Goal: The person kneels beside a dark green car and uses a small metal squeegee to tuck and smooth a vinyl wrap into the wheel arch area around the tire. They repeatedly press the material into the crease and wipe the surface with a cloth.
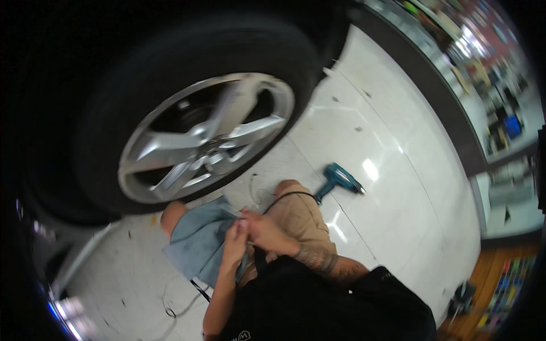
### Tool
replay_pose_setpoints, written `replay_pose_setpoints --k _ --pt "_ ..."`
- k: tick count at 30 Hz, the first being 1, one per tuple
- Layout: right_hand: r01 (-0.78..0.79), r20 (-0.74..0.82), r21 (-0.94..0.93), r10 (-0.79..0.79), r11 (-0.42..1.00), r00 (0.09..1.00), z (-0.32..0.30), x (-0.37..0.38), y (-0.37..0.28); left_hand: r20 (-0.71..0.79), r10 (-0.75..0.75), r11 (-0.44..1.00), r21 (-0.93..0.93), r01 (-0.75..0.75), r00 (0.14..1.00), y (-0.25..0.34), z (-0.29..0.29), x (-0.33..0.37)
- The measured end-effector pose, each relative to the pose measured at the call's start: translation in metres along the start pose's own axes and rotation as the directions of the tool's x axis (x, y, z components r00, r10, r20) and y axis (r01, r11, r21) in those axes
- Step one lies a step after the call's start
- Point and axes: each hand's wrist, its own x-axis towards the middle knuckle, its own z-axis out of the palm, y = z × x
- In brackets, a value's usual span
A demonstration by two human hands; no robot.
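Note:
Close together over my lap, my left hand (235, 241) and my right hand (266, 232) meet with bent fingers. A thin, pale, flat piece (230, 210) sticks out beyond the fingertips; blur hides its kind and which hand grips it. Over my left thigh lies a blue-grey cloth (196, 236), just left of the hands. A teal heat gun (340, 179) rests on the floor to the right of my right knee, its nozzle pointing away to the right. Its dark cord (293, 193) runs across my right leg.
A car wheel with a silver spoked rim (210, 149) and black tyre (102, 131) stands right ahead. Loose cable (176, 314) lies on the glossy white floor (392, 199) at lower left. Cluttered shelves (500, 108) line the right side.

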Motion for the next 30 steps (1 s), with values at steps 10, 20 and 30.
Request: replay_pose_setpoints --k 10,20,30 --pt "-0.550 -0.678 -0.043 0.380 0.834 0.629 -0.039 -0.058 0.210 -0.102 0.215 0.766 0.634 -0.103 0.971 0.112 -0.058 -0.070" --pt "-0.532 -0.465 0.791 0.862 0.302 -0.202 -0.057 -0.106 0.374 0.132 0.219 0.042 0.989 -0.145 0.967 0.084 -0.057 -0.125" --pt "-0.905 -0.266 -0.410 0.934 0.113 0.237 -0.089 -0.100 0.200 0.187 -0.095 0.296 0.943 -0.152 0.978 0.170 -0.020 -0.155"
